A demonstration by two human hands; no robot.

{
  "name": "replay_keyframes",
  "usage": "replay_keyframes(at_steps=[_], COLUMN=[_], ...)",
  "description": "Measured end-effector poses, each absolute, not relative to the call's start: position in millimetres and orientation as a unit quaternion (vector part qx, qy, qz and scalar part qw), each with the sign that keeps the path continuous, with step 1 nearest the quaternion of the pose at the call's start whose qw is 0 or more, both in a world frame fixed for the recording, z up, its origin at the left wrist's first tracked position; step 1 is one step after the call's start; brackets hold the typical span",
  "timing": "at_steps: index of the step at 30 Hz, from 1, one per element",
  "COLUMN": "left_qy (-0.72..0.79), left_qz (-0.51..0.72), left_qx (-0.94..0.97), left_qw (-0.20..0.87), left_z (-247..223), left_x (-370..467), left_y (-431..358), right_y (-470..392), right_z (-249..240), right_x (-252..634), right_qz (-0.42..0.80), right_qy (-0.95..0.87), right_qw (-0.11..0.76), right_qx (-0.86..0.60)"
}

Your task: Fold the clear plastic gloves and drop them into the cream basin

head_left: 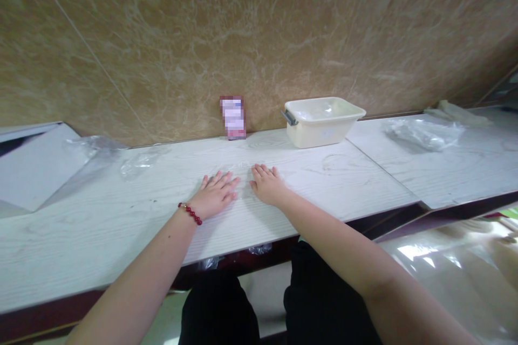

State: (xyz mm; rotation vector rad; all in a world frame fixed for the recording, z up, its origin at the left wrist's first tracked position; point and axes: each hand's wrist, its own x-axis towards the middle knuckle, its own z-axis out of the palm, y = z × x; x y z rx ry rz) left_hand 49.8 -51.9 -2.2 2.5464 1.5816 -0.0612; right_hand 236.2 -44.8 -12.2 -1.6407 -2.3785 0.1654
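My left hand (216,194), with a red bead bracelet (190,213) at the wrist, lies palm down with its fingers spread. Palm down too, my right hand (267,184) rests just to its right, fingers stretched out. Between and under the fingertips there seems to be a thin, clear plastic sheet or bag (242,187), hard to make out against the pale tabletop (315,194). Neither hand grips anything. Beyond them, a phone-like upright object (233,117), blurred out, leans on the wall.
A cream plastic tub (319,126) with a grey handle stands by the tiled wall (182,54). Crumpled clear plastic (429,133) lies at the right, more clear plastic (140,164) at the left beside a white box (40,167). The table's front edge runs near my knees.
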Motion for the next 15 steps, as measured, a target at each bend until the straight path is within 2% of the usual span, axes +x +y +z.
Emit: replay_keyframes(at_steps=[15], left_qy=[0.625], left_qz=[-0.101], left_qx=[0.767], left_qw=[0.1], left_z=[11], left_x=[4], left_y=[-41], right_y=[-45], right_z=[-12], right_x=[242], right_qz=[0.034], right_qy=[-0.802], right_qw=[0.064], right_qx=[-0.593])
